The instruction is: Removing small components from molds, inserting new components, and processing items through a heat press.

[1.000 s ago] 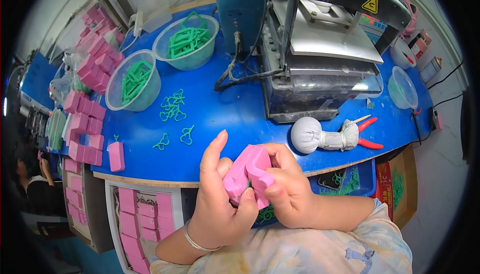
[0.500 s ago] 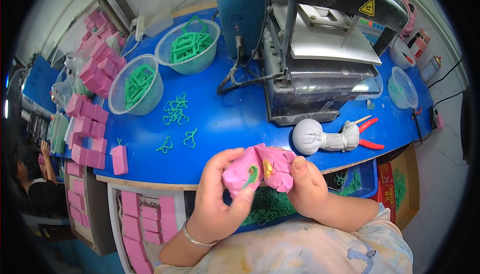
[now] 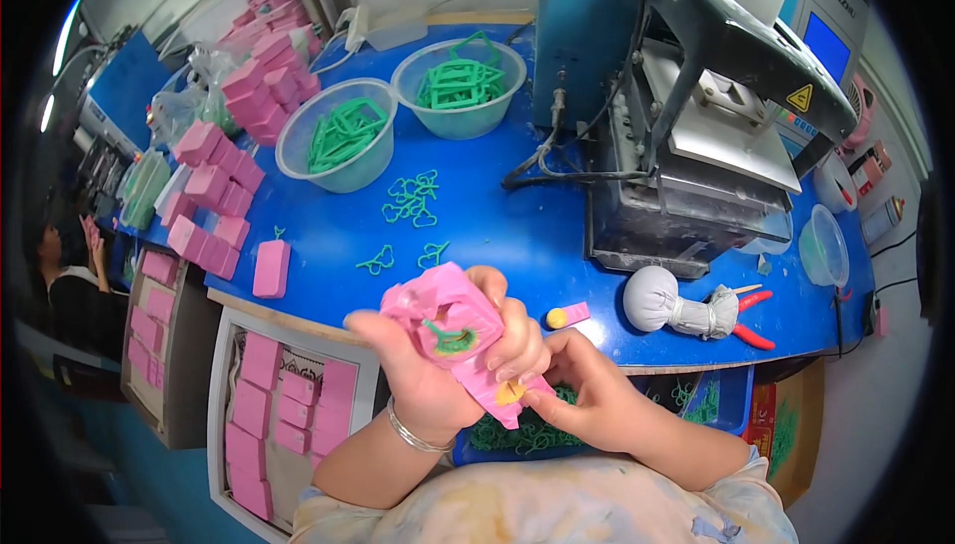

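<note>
Gripping tight, my left hand (image 3: 428,385) has its fingers wrapped around a pink mould (image 3: 460,337), opened to show a green piece (image 3: 453,337) seated inside; the mould sits in front of my chest, above the near edge of the blue tabletop (image 3: 517,236). My right hand (image 3: 587,400) pinches the mould's lower end, thumb and forefinger closed on it beside a small yellow spot (what that spot is, I cannot tell). From the head view, two clear bowls (image 3: 338,136) of green pieces stand farther back, with loose green shapes (image 3: 410,201) scattered between them and me. Pink blocks (image 3: 214,186) pile up on the left. A grey press machine (image 3: 696,146) stands at right, with a white cloth bundle (image 3: 668,303) and red-handled pliers (image 3: 751,320) near it.
</note>
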The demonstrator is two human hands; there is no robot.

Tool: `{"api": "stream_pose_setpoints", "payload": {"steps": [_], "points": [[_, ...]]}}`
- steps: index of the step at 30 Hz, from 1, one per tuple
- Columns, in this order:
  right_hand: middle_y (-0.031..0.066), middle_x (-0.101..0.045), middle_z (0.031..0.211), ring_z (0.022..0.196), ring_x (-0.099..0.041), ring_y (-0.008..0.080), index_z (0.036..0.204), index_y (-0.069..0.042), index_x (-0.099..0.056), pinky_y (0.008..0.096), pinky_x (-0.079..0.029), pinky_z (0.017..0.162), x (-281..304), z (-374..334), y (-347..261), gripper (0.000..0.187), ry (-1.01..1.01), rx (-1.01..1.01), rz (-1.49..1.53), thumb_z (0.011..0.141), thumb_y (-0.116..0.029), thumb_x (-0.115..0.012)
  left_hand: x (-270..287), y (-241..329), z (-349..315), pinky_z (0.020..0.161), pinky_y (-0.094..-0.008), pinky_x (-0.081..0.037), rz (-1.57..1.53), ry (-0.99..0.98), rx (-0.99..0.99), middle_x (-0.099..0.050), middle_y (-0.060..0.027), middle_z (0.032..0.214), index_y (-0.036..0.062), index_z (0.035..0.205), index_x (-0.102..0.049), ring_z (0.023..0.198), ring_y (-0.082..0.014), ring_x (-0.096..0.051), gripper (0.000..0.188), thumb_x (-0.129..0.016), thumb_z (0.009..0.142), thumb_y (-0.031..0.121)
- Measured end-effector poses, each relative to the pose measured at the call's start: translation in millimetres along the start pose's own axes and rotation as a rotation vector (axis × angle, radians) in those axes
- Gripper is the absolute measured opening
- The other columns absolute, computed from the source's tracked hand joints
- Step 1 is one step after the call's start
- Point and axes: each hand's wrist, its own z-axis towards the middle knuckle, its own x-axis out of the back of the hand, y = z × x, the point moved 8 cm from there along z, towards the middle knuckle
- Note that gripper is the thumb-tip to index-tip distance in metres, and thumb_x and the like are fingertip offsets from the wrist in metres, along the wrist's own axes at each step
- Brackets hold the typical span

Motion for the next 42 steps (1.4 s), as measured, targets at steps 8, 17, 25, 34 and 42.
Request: {"api": "stream_pose_setpoints", "payload": {"steps": [8, 17, 25, 34, 42], "points": [[0.0196, -0.044, 0.120, 0.100, -0.049, 0.0370, 0.114, -0.009, -0.056, 0.0426, -0.041, 0.086, 3, 5, -107, 0.047, 0.136, 0.693, -0.824, 0.070, -0.015, -0.071, -2, -15, -6, 0.056, -0.0293, -0.043, 0.038, 0.191, 0.136, -0.055, -0.0107, 0.072, 0.0030, 0.093, -0.048, 0.063, -0.0185, -0.053, 0.064, -0.022, 0.088, 0.061], [0.0113, -0.055, 0.098, 0.082, -0.052, 0.0285, 0.093, -0.004, -0.059, 0.0382, -0.040, 0.073, 5, -7, -95, 0.023, 0.297, 0.778, -0.719, 0.071, -0.005, -0.066, 21, -12, -5, 0.053, -0.0296, -0.042, 0.202, 0.362, 0.134, -0.055, -0.0114, 0.084, -0.0027, 0.097, -0.051, 0.061, -0.0181, -0.051, 0.065, -0.026, 0.088, 0.057], [0.0159, -0.061, 0.088, 0.079, -0.059, 0.0146, 0.094, 0.002, -0.047, 0.0275, -0.045, 0.077, 4, 24, -10, 0.018, 0.046, -0.111, 0.666, 0.095, -0.015, -0.040, 19, -19, -1, 0.041, -0.0273, -0.036, 0.078, 0.350, 0.213, -0.051, -0.0130, 0.059, -0.0082, 0.095, -0.050, 0.041, -0.0161, -0.043, 0.072, -0.024, 0.087, 0.058], [0.0091, -0.047, 0.094, 0.079, -0.046, 0.0193, 0.103, -0.003, -0.059, 0.0301, -0.038, 0.073, 20, 9, -78, 0.032, 0.357, 0.576, -0.445, 0.073, -0.007, -0.069, 29, -6, -8, 0.054, -0.0286, -0.043, 0.374, 0.396, 0.087, -0.057, -0.0148, 0.079, -0.0020, 0.098, -0.051, 0.060, -0.0166, -0.052, 0.064, -0.019, 0.091, 0.053], [0.0087, -0.055, 0.092, 0.078, -0.053, 0.0253, 0.088, -0.005, -0.062, 0.0349, -0.043, 0.070, -6, 2, -104, 0.025, 0.299, 0.844, -0.754, 0.064, -0.008, -0.068, 40, -10, -20, 0.072, -0.0304, -0.046, 0.368, 0.433, -0.077, -0.057, -0.0141, 0.095, 0.0015, 0.111, -0.042, 0.081, -0.0183, -0.056, 0.043, -0.026, 0.095, 0.038]]}}
